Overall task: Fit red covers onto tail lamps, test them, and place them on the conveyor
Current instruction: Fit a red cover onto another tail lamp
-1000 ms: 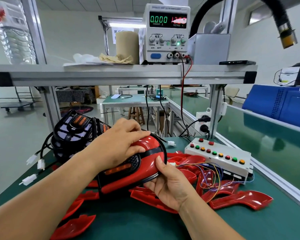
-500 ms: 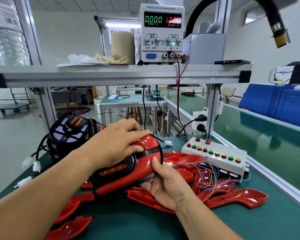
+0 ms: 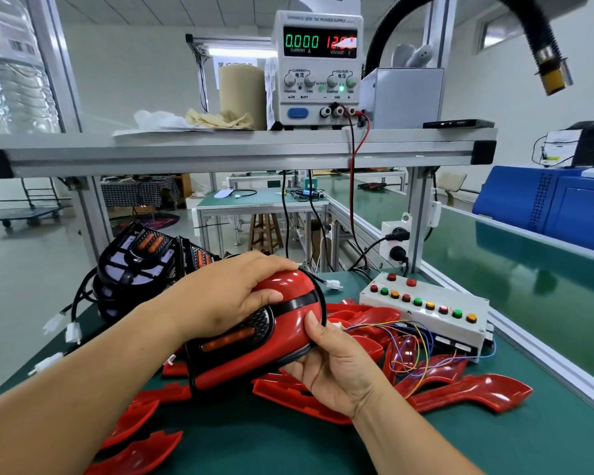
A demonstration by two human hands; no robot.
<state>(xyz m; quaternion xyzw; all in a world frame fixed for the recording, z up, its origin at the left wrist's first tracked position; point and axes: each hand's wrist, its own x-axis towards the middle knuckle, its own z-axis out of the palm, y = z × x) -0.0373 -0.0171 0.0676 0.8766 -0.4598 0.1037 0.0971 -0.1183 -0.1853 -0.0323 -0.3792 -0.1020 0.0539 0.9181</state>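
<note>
Looking down past two bare forearms onto a green counter (image 3: 288, 450), with loose red covers (image 3: 138, 454) scattered along its near edge. Just beyond them, both hands hold one tail lamp (image 3: 227, 341) over the heap. Its long axis runs from near-left to far-right, and a glossy red cover (image 3: 297, 284) sits over its far-right end.

The left grip (image 3: 234, 296) lies on top, palm down. Its fingers wrap over the cover's dome and its thumb presses the side, with the forearm coming in from the lower left. The right grip (image 3: 336, 368) clasps the lamp from below at its right edge, thumb laid on the cover's red face. The cover appears to be getting pressed home, though it is impossible to tell whether it is fully seated.

To the right of the lamp and slightly farther off, a white test box (image 3: 426, 313) with rows of coloured buttons rests on the counter. Thin wires trail from it. The right grip is the nearer one to it, so testing would likely mean swinging the lamp that way.

A white connector (image 3: 333, 285) lies just past the lamp. Farther left stands a stack of uncovered tail lamps (image 3: 141, 258). On a shelf (image 3: 237, 149) above, a DC power supply (image 3: 319, 66) reads zero current. The green conveyor (image 3: 528, 279) runs along the far right.
</note>
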